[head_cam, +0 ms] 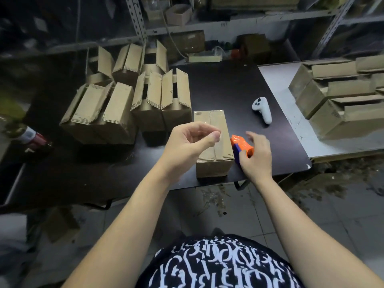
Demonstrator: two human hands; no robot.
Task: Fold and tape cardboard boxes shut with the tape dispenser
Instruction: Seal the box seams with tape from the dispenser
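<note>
Metal shelving (pixel 137 21) across the back, dim, contents mostly unreadable. Grey tiled floor (pixel 239 215) with scattered scraps under the bench edge. Dark bench (pixel 218 86), with a white bench (pixel 278 94) adjoining on the right.

Cluster of open boxes (pixel 116 104) on the left half, flaps up. Stacked boxes (pixel 332 96) on the white bench, cut off by the frame edge. Taped box (pixel 214 169) at the near edge, flaps closed, clear tape along its seam.

Left hand (pixel 187 142) raised over the taped box, thumb to curled fingers; anything pinched too faint to tell. Right hand (pixel 258 156) touching the tape dispenser (pixel 242 143), which is orange and blue and just beside the taped box; fingers spread, blurred.

White controller (pixel 262 110) lying apart. Red-and-white object (pixel 31 137) at far left, indistinct.
</note>
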